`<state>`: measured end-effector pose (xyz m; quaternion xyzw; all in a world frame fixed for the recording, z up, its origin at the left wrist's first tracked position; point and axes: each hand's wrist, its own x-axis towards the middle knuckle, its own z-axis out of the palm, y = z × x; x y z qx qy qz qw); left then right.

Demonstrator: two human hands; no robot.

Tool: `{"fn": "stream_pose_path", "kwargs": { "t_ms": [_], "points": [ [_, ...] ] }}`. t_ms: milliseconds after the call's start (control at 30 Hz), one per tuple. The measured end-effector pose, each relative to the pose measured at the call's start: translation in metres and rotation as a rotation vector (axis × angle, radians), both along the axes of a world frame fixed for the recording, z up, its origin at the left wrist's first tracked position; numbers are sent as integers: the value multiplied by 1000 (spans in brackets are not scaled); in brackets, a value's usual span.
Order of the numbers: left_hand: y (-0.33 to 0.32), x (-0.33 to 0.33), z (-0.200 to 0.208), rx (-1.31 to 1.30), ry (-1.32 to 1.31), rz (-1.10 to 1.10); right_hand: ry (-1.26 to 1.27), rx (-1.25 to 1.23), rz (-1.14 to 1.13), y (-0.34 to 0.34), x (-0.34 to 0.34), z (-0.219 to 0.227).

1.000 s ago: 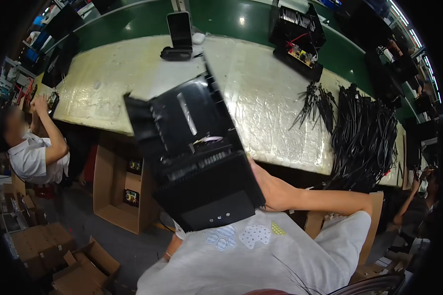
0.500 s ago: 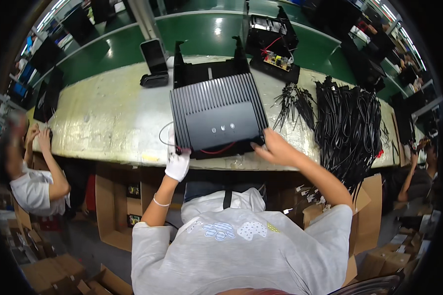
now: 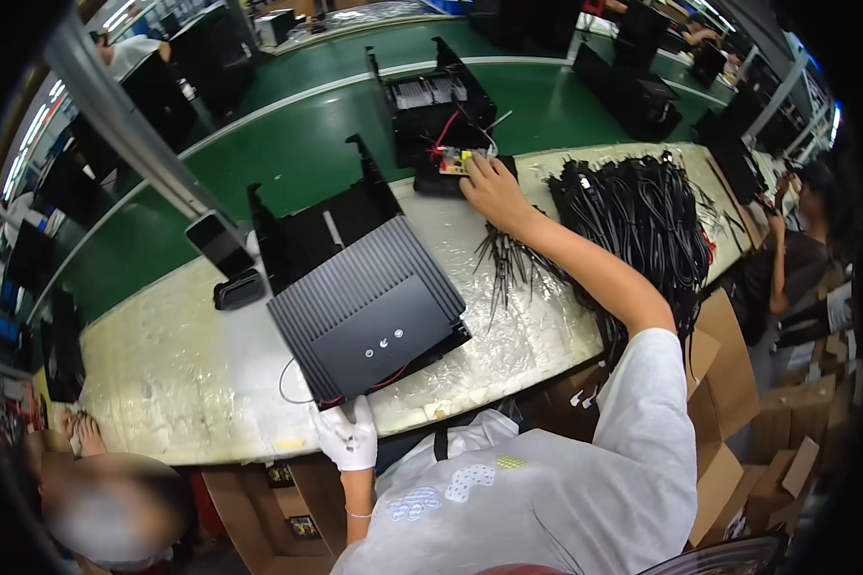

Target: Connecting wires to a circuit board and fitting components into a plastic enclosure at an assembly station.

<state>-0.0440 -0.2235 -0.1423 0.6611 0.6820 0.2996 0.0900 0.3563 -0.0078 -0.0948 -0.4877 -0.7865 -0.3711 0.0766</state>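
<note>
At film-covered table, touching ribbed black casing lying there with left hand, circuit board with right hand; cannot tell grip of either. Estimate casing part-assembled, with red wire left exposed.

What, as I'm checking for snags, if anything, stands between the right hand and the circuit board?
Nothing visible: the right hand is right at the circuit board; the red wire lies beyond.

"What's on the worktop?"
"A casing, with a phone to its left and cables to its right."
"Between casing and cables?"
"A smaller bunch."
"And behind?"
"Another casing, back and right, with a circuit board before it, under the right fingers."
</note>
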Motion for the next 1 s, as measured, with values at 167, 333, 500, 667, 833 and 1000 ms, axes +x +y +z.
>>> {"fn": "stream_pose_path", "kwargs": {
  "t_ms": [167, 333, 500, 667, 833, 1000],
  "points": [
    [12, 6, 14, 150, 5, 33, 359, -356, -217, 19, 8, 103],
    [21, 21, 10, 133, -14, -34, 440, -588, -41, 81, 99, 163],
    [-4, -2, -6, -90, 117, 47, 474, -678, -32, 172, 121, 201],
    [-4, -11, -63, 497, 272, 167, 642, -819, -220, 227, 158, 170],
    [-14, -44, -145, 391, 498, 11, 698, -332, -369, 223, 165, 87],
    [4, -37, -140, 411, 511, -55, 655, -154, -405, 233, 155, 140]
  ]
}}
